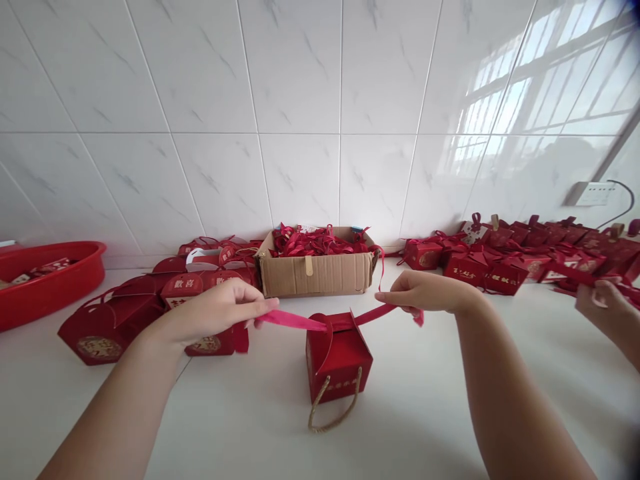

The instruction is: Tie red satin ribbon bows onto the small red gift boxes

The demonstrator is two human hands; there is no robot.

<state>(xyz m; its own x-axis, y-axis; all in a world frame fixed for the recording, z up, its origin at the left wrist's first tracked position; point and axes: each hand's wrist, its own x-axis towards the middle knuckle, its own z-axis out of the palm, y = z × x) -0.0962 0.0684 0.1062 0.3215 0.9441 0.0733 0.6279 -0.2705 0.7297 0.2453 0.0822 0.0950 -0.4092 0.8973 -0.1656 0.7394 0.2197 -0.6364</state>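
A small red gift box (pixel 345 363) stands on the white table in front of me, its rope handle (pixel 333 427) hanging down the near side. A red ribbon (pixel 295 321) runs across the top of the box, through its upper flaps. Off to the left of the box, my left hand (pixel 223 313) pinches one end of the ribbon between thumb and fingers. The other side of the ribbon is gripped by my right hand (pixel 425 293), with a short tail hanging below the fingers. Both lengths are stretched out and slope up slightly from the box.
Behind the gift box sits an open cardboard box (pixel 320 275) full of red ribbons. More red gift boxes (pixel 115 320) are grouped at left, beside a red plastic basin (pixel 55 283). Several others (pixel 485 267) stand at right, near another person's hand (pixel 605 303). A tiled wall rises behind.
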